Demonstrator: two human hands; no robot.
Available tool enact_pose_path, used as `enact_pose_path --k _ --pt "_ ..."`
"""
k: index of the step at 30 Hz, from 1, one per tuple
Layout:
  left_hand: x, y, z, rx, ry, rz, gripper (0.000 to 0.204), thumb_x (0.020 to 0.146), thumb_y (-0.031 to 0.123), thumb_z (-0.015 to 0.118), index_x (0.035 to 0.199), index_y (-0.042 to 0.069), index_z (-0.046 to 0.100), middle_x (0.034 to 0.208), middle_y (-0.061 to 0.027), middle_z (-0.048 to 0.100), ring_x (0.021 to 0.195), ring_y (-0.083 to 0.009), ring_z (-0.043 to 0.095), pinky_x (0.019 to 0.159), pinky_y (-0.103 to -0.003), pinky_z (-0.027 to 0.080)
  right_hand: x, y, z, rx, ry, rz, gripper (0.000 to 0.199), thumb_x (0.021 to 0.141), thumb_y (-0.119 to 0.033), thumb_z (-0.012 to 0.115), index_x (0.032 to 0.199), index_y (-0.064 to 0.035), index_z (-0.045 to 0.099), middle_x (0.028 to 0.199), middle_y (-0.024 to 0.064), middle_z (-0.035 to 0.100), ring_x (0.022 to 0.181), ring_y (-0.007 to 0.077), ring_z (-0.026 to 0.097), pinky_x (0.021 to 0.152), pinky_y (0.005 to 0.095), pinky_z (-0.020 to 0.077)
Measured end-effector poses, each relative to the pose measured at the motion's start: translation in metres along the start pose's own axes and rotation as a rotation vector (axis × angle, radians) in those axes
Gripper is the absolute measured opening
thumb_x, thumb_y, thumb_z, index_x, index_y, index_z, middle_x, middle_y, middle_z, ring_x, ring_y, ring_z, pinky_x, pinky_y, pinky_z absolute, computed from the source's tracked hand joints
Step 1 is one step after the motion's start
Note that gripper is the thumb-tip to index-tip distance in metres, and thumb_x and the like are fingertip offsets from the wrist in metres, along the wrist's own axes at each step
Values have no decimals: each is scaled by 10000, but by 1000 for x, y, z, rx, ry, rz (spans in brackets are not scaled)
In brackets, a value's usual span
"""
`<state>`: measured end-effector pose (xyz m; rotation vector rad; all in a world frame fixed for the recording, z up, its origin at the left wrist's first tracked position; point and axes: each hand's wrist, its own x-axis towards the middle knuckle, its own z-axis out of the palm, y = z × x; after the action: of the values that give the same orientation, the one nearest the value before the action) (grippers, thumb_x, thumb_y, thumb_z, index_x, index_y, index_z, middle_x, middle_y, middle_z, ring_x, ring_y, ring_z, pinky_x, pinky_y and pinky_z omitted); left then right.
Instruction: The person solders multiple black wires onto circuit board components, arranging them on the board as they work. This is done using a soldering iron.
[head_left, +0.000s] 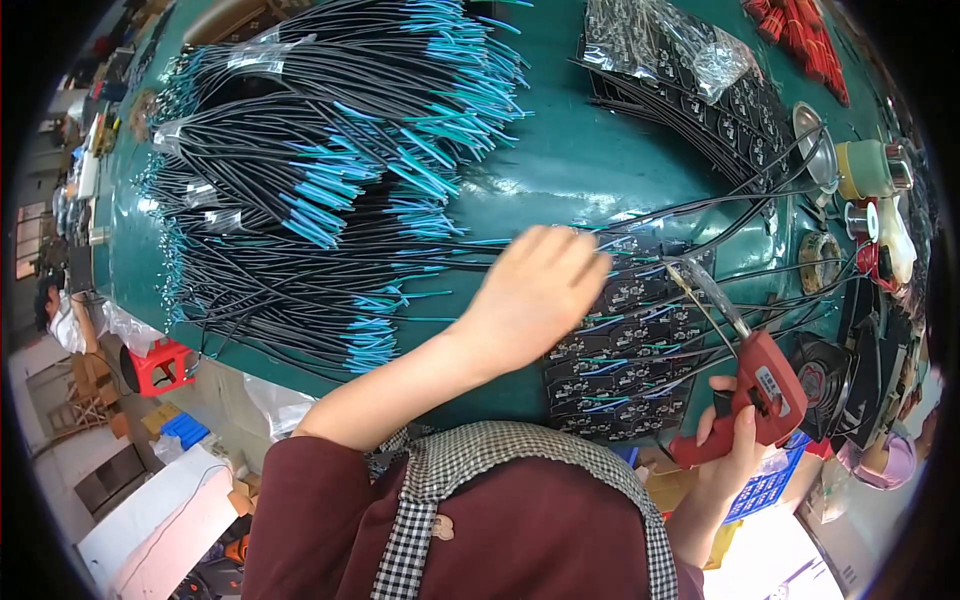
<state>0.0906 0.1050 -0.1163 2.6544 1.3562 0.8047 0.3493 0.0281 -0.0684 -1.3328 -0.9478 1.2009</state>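
Observation:
My left hand reaches over a panel of black circuit boards with its fingers curled in. Its fingertips are turned away, so what they pinch is hidden; thin black wires pass close to it. In my right hand is a red soldering gun, gripped by the handle. The gun's long metal tip slants up and left to the boards' upper right part, apart from my left hand. Short blue and teal wire ends lie across the boards, and black cables run off them to the right.
Thick bundles of black wires with blue ends cover the table's left half. At the back right lie stacked black boards under clear bags and red wire bundles. Solder spools, a tape roll and a small fan stand along the right side.

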Motion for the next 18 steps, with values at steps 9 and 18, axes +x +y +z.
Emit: enact_pose_path --k 9,18 --pt "-67 -54 -46 284 287 -386 135 713 24 658 847 30 636 865 -66 597 825 -247 576 701 -357 469 -20 0 6 15 60 -14 473 913 -189 518 1295 12 327 1110 241 528 640 148 538 388 193 386" --pt "-56 -50 -35 352 71 -337 182 660 62 617 838 73 656 843 -40 552 812 -222 553 686 -335 454 -32 -6 3 64 -6 66 470 896 -145 533 1289 15 330 1185 211 477 904 227 573 388 213 420"
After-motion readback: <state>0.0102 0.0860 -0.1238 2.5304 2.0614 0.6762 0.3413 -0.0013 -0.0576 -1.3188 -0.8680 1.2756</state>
